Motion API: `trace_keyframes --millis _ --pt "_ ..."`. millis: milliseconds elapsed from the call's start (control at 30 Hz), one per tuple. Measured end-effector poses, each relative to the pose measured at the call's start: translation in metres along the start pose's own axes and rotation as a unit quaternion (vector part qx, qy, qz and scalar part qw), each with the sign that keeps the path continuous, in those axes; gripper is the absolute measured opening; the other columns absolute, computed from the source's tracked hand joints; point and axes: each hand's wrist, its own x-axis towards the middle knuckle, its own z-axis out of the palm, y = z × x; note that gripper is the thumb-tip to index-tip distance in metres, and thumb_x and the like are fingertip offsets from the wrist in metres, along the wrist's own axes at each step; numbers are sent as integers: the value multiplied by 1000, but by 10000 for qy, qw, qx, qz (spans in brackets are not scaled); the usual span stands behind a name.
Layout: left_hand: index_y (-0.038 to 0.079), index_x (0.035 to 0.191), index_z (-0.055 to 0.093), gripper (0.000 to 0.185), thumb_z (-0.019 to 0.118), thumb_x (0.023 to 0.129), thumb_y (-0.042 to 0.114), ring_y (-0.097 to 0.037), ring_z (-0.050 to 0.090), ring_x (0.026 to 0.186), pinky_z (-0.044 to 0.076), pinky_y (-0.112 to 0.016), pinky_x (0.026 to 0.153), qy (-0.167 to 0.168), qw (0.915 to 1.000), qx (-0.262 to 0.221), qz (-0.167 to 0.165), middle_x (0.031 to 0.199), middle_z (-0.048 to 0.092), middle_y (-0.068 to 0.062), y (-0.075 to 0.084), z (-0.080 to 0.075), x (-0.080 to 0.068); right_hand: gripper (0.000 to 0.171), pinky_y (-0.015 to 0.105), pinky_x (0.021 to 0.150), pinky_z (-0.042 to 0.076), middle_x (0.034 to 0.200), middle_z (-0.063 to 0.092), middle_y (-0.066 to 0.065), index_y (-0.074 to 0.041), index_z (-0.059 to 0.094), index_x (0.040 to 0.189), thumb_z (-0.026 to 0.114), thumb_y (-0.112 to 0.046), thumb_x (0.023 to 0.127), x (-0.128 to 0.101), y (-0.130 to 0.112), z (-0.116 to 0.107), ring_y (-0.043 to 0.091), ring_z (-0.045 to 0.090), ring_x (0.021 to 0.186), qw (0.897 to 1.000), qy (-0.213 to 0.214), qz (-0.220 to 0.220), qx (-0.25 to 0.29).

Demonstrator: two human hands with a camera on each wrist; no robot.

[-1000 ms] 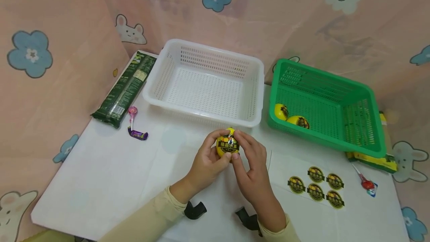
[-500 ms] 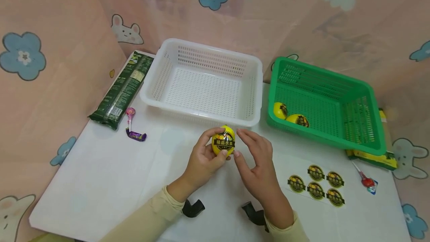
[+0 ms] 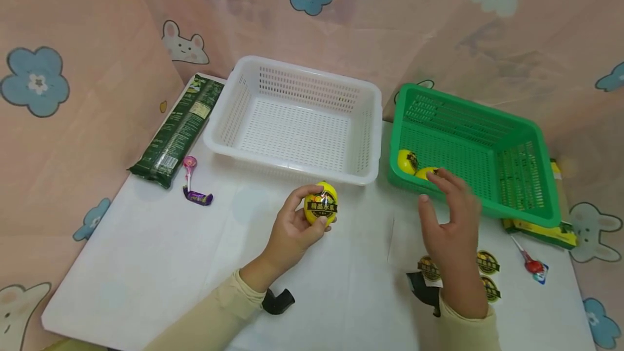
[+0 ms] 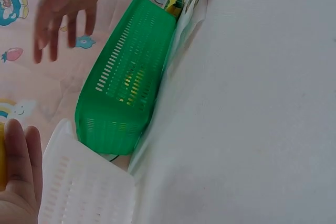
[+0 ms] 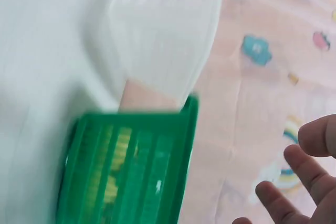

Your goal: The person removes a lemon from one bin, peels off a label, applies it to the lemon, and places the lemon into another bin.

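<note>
In the head view my left hand (image 3: 292, 234) grips a yellow lemon (image 3: 320, 207) between thumb and fingers, in front of the white basket. A round black-and-gold sticker lies on the lemon's side facing up. My right hand (image 3: 450, 226), holding nothing, has its fingers spread and slightly bent near the front rim of the green basket (image 3: 468, 148). Beneath that hand lies a sheet of round stickers (image 3: 487, 262), partly hidden by hand and wrist. Two yellow lemons (image 3: 407, 161) with like stickers lie in the green basket's near left corner; the fingers overlap one.
The white basket (image 3: 297, 129) stands mid-table, left of the green one. At the left are a long green packet (image 3: 177, 129), a pink lollipop (image 3: 190, 162) and a purple-wrapped sweet (image 3: 198, 196). A red lollipop (image 3: 532, 265) and yellow-green packet (image 3: 541, 232) lie at right.
My right hand has let go of the lemon and moved right, toward the green basket and over the sticker sheet. My left hand still holds the lemon, now slightly farther left.
</note>
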Motion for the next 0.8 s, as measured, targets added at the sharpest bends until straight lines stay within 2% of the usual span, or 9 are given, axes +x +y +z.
trace_keyframes --millis 200,400,533,667,800 --pt "-4 146 40 54 60 95 -6 -24 68 104 59 -28 85 46 10000 74 -13 138 50 -26 0 -3 0 42 71 118 19 159 45 20 -5 63 146 64 -10 104 7 40 -31 44 27 151 9917 148 1013 -778" --pt "-4 145 41 55 61 95 -5 -23 68 104 59 -27 84 85 9999 102 -43 137 51 -25 -1 -4 1 47 75 110 27 166 35 15 -12 55 155 56 -24 110 8 66 -51 46 15 153 9677 -19 2028 -1495" --pt "-4 145 40 55 61 94 -6 -23 68 104 59 -27 84 97 9999 114 -86 137 50 -26 -4 -4 1 46 75 109 27 165 36 18 -7 59 151 55 -28 110 6 74 -57 48 17 152 9595 -4 2223 -1731" --pt "-4 145 41 55 61 93 -6 -24 67 105 59 -27 84 56 9998 155 -121 138 50 -26 -6 -3 1 42 70 115 20 153 47 27 2 65 138 59 -27 109 5 81 -59 49 30 146 9578 120 2181 -1868" --pt "-3 145 41 56 61 93 -7 -28 66 105 59 -27 84 25 9997 187 -164 136 52 -26 -7 -2 2 43 63 119 14 145 54 30 2 67 136 60 -31 109 7 85 -58 48 39 141 9542 53 2276 -1940"
